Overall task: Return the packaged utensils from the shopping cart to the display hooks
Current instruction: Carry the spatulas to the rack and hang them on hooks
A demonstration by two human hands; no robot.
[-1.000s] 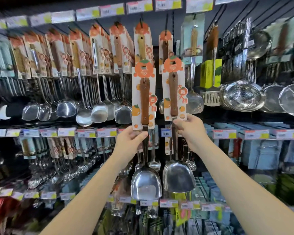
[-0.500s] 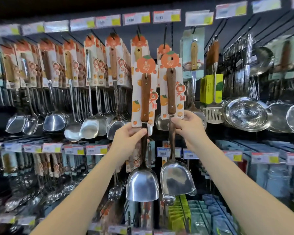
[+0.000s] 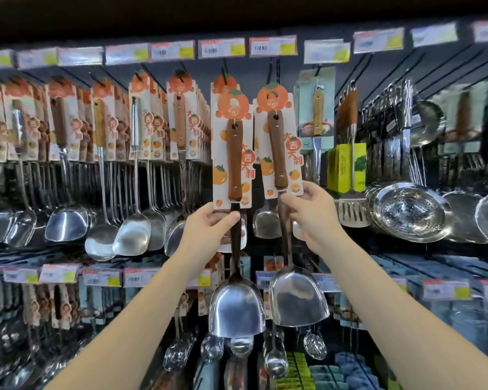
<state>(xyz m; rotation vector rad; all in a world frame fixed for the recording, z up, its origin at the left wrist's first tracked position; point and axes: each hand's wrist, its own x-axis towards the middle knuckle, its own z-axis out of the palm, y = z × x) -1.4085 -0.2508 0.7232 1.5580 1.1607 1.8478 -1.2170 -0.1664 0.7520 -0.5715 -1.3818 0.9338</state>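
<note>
Left hand (image 3: 209, 232) pinches the steel shaft of a packaged spatula (image 3: 234, 161) between thumb and curled fingers, just under its orange-printed card. Right hand (image 3: 313, 218) pinches a second packaged spatula (image 3: 278, 153) at the bottom edge of its card, fingers curled behind. Both spatulas are held upright side by side, scoop blades down, to the left of a yellow box (image 3: 345, 167) on the display; the second is nearer the box. Their card tops sit just under black display hooks (image 3: 225, 72), up and left of the box; whether they are threaded on cannot be told. A steel colander (image 3: 409, 212) hangs lower right of the box.
</note>
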